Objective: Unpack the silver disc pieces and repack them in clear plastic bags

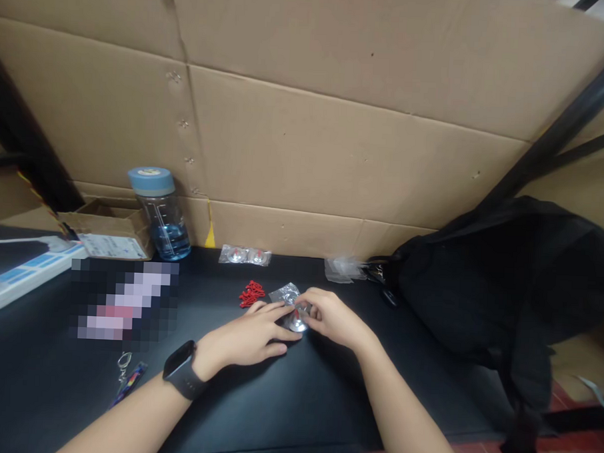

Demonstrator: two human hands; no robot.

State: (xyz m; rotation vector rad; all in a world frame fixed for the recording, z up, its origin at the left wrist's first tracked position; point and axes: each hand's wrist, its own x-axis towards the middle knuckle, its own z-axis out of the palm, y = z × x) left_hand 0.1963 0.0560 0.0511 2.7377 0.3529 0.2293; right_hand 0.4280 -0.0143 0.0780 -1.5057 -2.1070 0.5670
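Note:
Near the middle of the black tabletop (208, 409), my left hand (247, 334) lies low with its fingers stretched out, the fingertips against a small shiny round piece with a red centre (298, 323). The fingers of my right hand (331, 318) are bent in a pinch on that same piece from the other side, partly covering it. Just behind the fingertips is a small clear plastic bag (286, 293); whether the piece is partly inside it I cannot tell. A little pile of red plastic parts (252, 294) sits beyond my left fingers.
Two bagged round pieces (245, 255) lie by the cardboard wall (295, 153), with clear bags (344, 270) to their right. A water bottle (162, 214), an open carton (114, 228) and a power strip (29, 275) are left. A black backpack (490, 281) occupies the right side.

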